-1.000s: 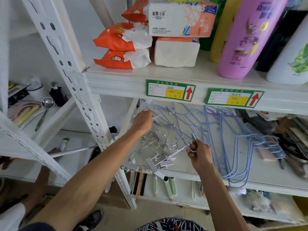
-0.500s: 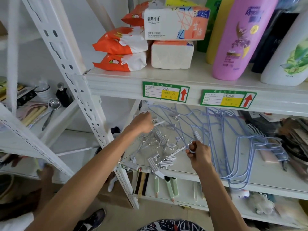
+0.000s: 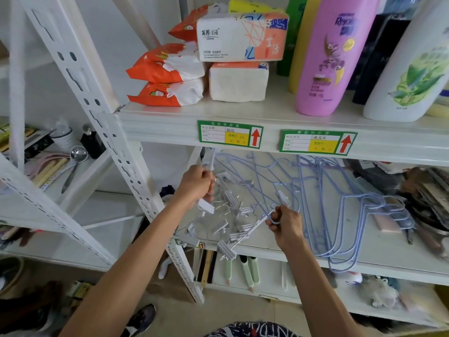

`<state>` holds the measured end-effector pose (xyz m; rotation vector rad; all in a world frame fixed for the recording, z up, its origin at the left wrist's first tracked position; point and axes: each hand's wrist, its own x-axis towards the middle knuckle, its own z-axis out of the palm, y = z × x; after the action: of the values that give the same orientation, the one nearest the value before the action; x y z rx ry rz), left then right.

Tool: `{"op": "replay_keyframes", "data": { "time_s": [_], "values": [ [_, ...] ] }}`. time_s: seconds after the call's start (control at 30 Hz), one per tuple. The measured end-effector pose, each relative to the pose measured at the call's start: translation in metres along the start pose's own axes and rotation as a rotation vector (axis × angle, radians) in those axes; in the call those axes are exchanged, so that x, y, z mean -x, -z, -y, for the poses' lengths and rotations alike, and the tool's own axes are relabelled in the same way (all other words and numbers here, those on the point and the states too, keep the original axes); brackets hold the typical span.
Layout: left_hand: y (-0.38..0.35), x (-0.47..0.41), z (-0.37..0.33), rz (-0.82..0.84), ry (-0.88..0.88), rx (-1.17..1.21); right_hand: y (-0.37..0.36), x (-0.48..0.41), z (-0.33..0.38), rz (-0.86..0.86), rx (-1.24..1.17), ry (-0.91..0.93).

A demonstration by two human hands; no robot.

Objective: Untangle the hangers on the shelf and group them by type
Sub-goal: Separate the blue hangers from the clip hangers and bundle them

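My left hand (image 3: pixel 195 184) is curled round the white bar of a clip hanger at the left end of the middle shelf (image 3: pixel 388 261), and my right hand (image 3: pixel 284 223) pinches the looped end of a thin rod that runs down through the same heap. That heap of clip hangers (image 3: pixel 230 215), pale grey pegs on wire, lies tangled between my two hands near the shelf's front edge. Just to its right the blue wire hangers (image 3: pixel 340 210) are spread flat, some crossing into the pegs, their hooks pointing toward a dark clutter (image 3: pixel 427 190) at the far right. The upper shelf board (image 3: pixel 165 132) with its two green price labels (image 3: pixel 229 134) hangs low over the hangers. The white slotted post (image 3: pixel 116 147) stands close beside my left forearm. Above sit tissue packs (image 3: pixel 239 36) and a pink bottle (image 3: pixel 328 57).
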<state>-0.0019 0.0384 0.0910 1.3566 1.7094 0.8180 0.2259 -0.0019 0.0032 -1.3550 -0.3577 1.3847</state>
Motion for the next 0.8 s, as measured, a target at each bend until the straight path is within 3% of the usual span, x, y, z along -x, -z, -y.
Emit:
{"op": "replay_keyframes", "data": {
  "time_s": [0.17, 0.3, 0.47, 0.67, 0.8],
  "values": [
    [-0.03, -0.051, 0.024, -0.06, 0.087, -0.064, 0.003, 0.0, -0.004, 0.01, -0.009, 0.004],
    [-0.049, -0.076, 0.032, -0.161, -0.001, -0.361, 0.001, -0.003, -0.004, 0.023, -0.034, -0.008],
    [-0.076, -0.089, 0.039, -0.03, -0.029, -0.577, -0.005, -0.008, -0.007, 0.025, -0.063, -0.019],
    [-0.083, -0.091, 0.044, 0.049, -0.059, -0.634, -0.005, -0.012, -0.009, 0.043, -0.062, -0.005],
    [-0.077, -0.052, 0.044, -0.087, -0.255, -0.541, -0.001, -0.013, -0.011, 0.028, -0.051, -0.014]
  ]
}}
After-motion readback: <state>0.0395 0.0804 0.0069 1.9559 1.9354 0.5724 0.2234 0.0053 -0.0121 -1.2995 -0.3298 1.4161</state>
